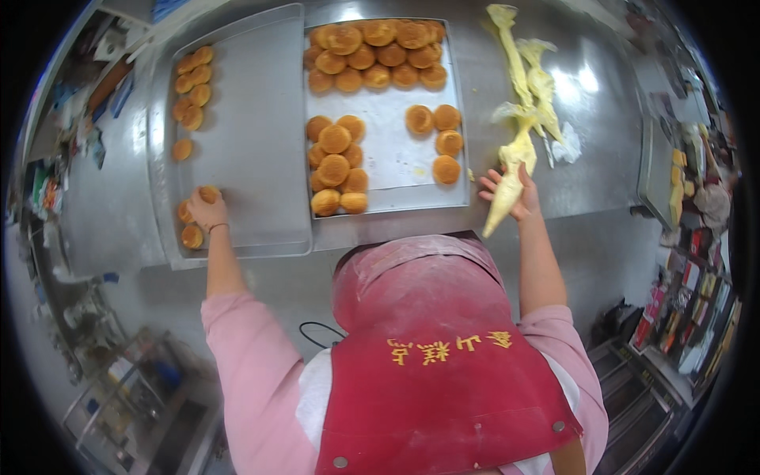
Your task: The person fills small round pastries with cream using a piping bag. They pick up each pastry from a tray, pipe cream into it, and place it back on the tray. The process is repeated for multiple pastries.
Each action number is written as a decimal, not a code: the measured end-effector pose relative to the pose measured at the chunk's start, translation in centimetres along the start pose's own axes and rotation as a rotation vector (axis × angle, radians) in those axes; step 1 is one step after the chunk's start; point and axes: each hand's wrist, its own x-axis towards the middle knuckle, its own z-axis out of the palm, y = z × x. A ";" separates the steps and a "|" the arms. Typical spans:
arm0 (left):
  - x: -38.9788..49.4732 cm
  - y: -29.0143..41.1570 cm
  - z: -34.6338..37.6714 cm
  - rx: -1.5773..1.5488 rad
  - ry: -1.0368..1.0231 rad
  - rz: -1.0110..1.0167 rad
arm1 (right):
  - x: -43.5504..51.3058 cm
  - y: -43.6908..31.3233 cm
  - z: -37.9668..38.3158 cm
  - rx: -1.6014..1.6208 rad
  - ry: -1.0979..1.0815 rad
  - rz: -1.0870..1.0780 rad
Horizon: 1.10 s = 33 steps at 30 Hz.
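Note:
My left hand (pixel 208 211) holds a small round golden bun (pixel 209 193) at the left side of a metal tray (pixel 255 148), beside other buns there. My right hand (pixel 515 193) is under a piping bag (pixel 509 189) filled with pale yellow cream, its fingers partly spread and the bag lying against the palm and thumb, tip towards me. Between my hands stands a paper-lined tray (pixel 386 154) with piled buns (pixel 377 56) at the back, a stack (pixel 334 169) at the front left and several single buns (pixel 447 142) on the right.
More filled piping bags (pixel 540 83) and a crumpled white wrapper (pixel 568 143) lie on the steel table (pixel 599 172) at the right. Another tray (pixel 651 172) with yellow pieces stands at the far right, near another person (pixel 712 202). Packets fill a shelf (pixel 683 303) at the lower right.

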 end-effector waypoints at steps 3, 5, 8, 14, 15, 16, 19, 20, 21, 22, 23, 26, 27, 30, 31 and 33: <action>-3.5 6.4 -2.4 -1.189 -0.129 -0.370 | -0.5 0.4 1.0 0.013 -0.139 0.008; -7.5 10.9 -5.3 -1.734 -0.430 -0.411 | -0.7 0.4 1.2 -0.011 -0.062 -0.022; -13.9 18.5 -8.7 -2.057 -0.916 -0.600 | -0.6 0.3 1.2 0.085 -0.100 -0.006; -24.1 30.3 -8.7 -1.777 -1.450 -0.595 | -0.2 0.0 1.7 0.201 -0.068 -0.004; -25.4 31.4 -8.4 -1.673 -1.494 -0.559 | -0.3 0.0 2.0 0.207 -0.060 -0.011; -26.5 32.3 -8.1 -1.625 -1.522 -0.506 | -0.2 0.0 2.4 0.222 -0.058 -0.019; -28.6 34.0 -7.0 -1.432 -1.575 -0.389 | -0.1 -0.1 3.4 0.300 -0.057 -0.025; -29.1 34.4 -6.7 -1.369 -1.570 -0.369 | -0.1 -0.2 3.8 0.318 -0.085 -0.020; -29.5 34.7 -6.5 -1.273 -1.559 -0.367 | 0.0 -0.2 4.0 0.319 -0.103 -0.018; -29.9 34.9 -6.4 -1.286 -1.539 -0.375 | 0.0 -0.3 4.3 0.320 -0.105 -0.023; -30.2 35.0 -6.3 -1.266 -1.512 -0.399 | 0.0 -0.4 4.6 0.332 -0.133 -0.021; -30.4 34.8 -6.1 -1.307 -1.539 -0.466 | 0.3 -0.5 5.3 0.343 -0.121 -0.032; -30.3 34.6 -6.2 -1.337 -1.565 -0.488 | 0.4 -0.5 5.6 0.328 -0.095 -0.046; -30.2 33.8 -6.3 -1.393 -1.657 -0.585 | 0.7 -0.5 6.1 0.294 -0.042 -0.089; -30.1 33.6 -6.4 -1.385 -1.673 -0.601 | 0.9 -0.4 6.2 0.284 -0.031 -0.104; -29.9 33.2 -6.6 -1.356 -1.698 -0.640 | 1.1 -0.1 6.4 0.263 -0.002 -0.125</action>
